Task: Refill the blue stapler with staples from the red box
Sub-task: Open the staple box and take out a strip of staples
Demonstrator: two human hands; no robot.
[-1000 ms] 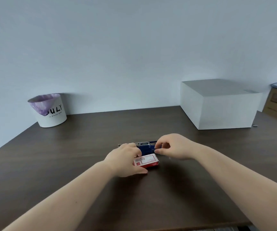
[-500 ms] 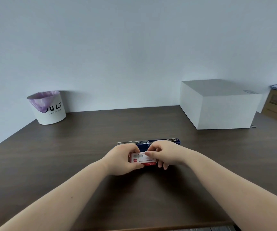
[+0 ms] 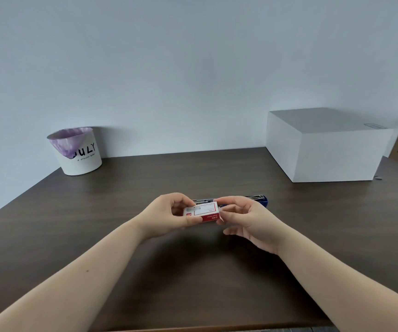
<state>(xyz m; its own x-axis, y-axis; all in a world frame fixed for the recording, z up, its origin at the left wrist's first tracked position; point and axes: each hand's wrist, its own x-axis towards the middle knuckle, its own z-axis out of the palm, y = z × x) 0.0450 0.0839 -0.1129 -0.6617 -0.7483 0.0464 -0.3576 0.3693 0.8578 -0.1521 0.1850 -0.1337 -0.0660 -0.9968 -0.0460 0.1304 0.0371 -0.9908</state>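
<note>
Above the middle of the dark surface (image 3: 73,212), the red box (image 3: 201,213) is held clear of the wood between two hands. The left hand (image 3: 167,215) pinches its left end, thumb on the near side and fingers behind; the right hand (image 3: 248,221) has its fingertips at the right end, the remaining fingers loosely spread. Just behind the box lies the blue stapler (image 3: 262,201), flat on the surface, its metal staple rail exposed.

Risk: the box is light, thin card with a smooth printed label; if its end slides open abruptly, or the box tilts, the staple strips could likely spill and break apart on the surface. A squeeze could also crush the walls.

The surface is matt, dark wood-grain. The box is a small flat rectangle; the stapler is long and narrow, plastic over bright metal.
</note>
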